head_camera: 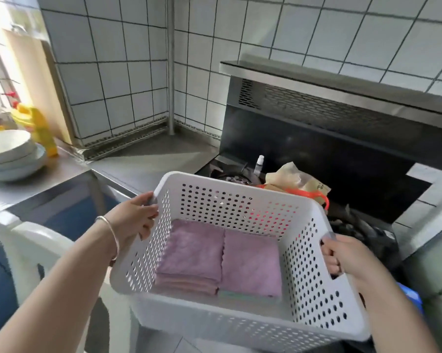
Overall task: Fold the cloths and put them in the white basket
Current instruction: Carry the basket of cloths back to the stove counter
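**Basket of folded cloths held in both hands**

Head view: white perforated plastic basket (240, 207), rectangular with rounded corners, held up off any surface. Left hand (136, 217) curls over the left rim; right hand (342, 256) grips the right handle slot. Inside, two stacks of folded cloths side by side: fuzzy purple cloths (193, 253) left, purple-topped stack (251, 267) right, touching. Stacked white bowls (9, 154) on the steel counter (148, 159).

Left hand (136, 217): fingers curled over the left rim of the white basket (240, 324), a bangle worn at the wrist.
Right hand (342, 256): fingers hooked through the right handle slot.
Forearms: both extended forward, bare.
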`<state>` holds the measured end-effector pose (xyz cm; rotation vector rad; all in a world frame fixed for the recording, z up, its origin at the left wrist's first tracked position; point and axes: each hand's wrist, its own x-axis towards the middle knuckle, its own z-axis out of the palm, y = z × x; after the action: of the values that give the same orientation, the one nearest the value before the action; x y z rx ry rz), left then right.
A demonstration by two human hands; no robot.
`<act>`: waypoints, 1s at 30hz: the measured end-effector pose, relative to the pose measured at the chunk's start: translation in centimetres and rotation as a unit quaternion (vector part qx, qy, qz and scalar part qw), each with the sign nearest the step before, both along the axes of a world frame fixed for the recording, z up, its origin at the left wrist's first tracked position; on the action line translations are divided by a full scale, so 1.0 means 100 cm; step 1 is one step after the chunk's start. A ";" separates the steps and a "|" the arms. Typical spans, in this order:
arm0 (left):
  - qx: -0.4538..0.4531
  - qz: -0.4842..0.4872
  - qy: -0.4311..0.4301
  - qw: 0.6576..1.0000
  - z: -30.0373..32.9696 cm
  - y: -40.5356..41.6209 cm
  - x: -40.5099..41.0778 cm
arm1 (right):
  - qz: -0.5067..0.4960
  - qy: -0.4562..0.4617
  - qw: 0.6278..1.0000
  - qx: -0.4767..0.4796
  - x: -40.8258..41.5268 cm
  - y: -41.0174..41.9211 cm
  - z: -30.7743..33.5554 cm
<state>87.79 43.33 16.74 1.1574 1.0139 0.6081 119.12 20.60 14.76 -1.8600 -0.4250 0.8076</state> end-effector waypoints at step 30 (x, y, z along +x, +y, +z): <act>-0.006 0.388 0.079 0.918 -0.044 0.404 0.024 | 0.320 -0.039 0.939 -0.116 0.052 0.714 -0.006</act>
<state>90.22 83.77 12.37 0.7682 1.6300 1.1383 124.30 92.00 14.19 -1.9937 -1.0583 1.2595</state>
